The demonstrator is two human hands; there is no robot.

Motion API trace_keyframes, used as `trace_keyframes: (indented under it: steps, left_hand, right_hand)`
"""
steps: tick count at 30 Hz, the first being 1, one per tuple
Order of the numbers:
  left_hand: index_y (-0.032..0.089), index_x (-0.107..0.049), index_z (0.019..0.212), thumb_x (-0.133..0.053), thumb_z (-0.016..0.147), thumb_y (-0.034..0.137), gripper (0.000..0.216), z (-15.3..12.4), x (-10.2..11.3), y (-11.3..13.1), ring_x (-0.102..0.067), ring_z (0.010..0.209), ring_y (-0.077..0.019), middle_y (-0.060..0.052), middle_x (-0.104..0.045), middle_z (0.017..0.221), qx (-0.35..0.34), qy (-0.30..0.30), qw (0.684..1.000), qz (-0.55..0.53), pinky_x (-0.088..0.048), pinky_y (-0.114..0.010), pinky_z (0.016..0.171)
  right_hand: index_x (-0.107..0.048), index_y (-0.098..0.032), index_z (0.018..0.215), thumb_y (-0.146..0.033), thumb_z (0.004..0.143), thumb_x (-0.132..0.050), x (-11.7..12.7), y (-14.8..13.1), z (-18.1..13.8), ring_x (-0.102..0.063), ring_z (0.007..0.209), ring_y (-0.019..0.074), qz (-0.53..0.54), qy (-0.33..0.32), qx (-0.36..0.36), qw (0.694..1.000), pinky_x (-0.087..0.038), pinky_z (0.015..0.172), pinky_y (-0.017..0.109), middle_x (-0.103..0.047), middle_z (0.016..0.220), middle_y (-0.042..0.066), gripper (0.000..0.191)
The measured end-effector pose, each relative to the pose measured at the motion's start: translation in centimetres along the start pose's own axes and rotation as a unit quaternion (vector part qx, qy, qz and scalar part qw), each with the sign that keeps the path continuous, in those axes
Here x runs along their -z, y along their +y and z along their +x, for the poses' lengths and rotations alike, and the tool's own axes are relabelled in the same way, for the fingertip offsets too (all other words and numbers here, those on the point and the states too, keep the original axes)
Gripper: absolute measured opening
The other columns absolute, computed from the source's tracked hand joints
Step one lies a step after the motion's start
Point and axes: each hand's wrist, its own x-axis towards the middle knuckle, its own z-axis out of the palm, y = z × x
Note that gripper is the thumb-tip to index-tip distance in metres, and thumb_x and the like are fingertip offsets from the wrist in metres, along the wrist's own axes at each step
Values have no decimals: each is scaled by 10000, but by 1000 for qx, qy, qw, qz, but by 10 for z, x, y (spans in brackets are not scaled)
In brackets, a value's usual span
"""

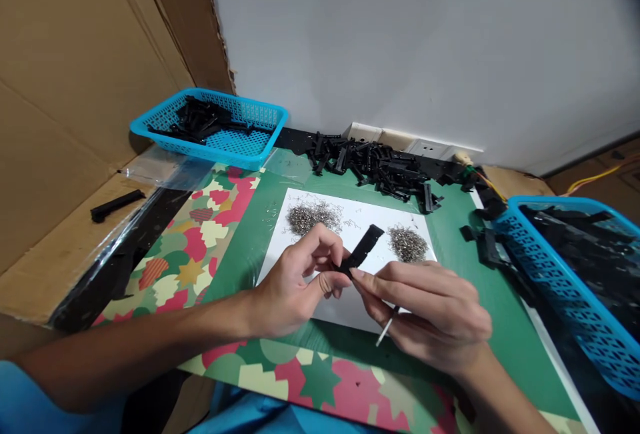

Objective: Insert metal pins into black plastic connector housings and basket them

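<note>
My left hand pinches a flat black plastic strip between thumb and fingers, above the white sheet. The strip slants up and to the right, with notches along one edge. My right hand is closed, its thumb and fingertip against the lower end of the strip. A thin silvery rod-like tool sticks out below its fingers; the rest is hidden in the hand. On the sheet behind my hands lie a left pile and a right pile of tiny metal pieces.
Black plastic parts lie heaped along the wall. Blue baskets of black parts stand at the back left and right. A single black part lies on cardboard at left. Sockets and wires are at the wall.
</note>
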Motion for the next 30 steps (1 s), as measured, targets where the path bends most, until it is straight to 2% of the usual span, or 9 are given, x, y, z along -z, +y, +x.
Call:
trace_keyframes:
  steps: [3, 5, 9, 15, 21, 30]
  left_hand:
    - [212, -482, 1027, -672, 1030, 274, 201, 2, 0, 1, -598, 746, -91, -2, -542, 965, 5, 9, 1000, -13, -507, -231, 679]
    - [214, -494, 1035, -696, 1015, 252, 207, 3, 0, 0, -583, 793, -91, -3, -539, 994, -11, 18, 1000, -4, -499, -217, 709]
    - [222, -518, 1065, -725, 989, 192, 222, 3, 1, -1, -589, 895, -105, -3, -560, 1006, -30, 19, 999, 21, -485, -203, 784]
    - [223, -521, 1086, -714, 986, 157, 228, 1, 0, -1, -583, 874, -104, 2, -559, 985, -31, 15, 999, 20, -477, -203, 783]
    - [216, -520, 1083, -698, 1008, 210, 194, 3, -1, 1, -589, 860, -108, -1, -559, 973, -36, 19, 999, 36, -485, -214, 780]
    - [212, -532, 1075, -721, 1002, 279, 213, 1, -1, 1, -596, 865, -118, -7, -574, 971, -19, 22, 998, 47, -500, -231, 776]
  right_hand:
    - [-753, -142, 1139, 14, 910, -677, -2, 2, -1, -575, 563, 101, -7, 27, -7, 1000, -373, 505, 269, -665, 737, 16, 287]
    - [-760, -151, 1125, 21, 906, -678, -2, 4, 0, -606, 603, 103, 24, 31, -27, 999, -407, 522, 251, -679, 770, 22, 291]
    - [-769, -155, 1023, -9, 910, -706, 1, 5, 5, -596, 625, 102, 100, 29, -72, 992, -445, 541, 230, -665, 768, 22, 195]
    - [-770, -154, 1031, -5, 917, -689, 5, 5, 7, -612, 650, 109, 106, 15, -63, 992, -464, 552, 229, -672, 788, 35, 205]
    - [-762, -153, 1056, -19, 908, -709, 4, 6, 3, -638, 653, 114, 57, -1, -51, 997, -470, 545, 236, -698, 810, 37, 206]
    - [-758, -156, 982, -39, 902, -703, 5, 1, 9, -596, 609, 100, 100, 12, -79, 992, -443, 523, 230, -700, 778, 27, 152]
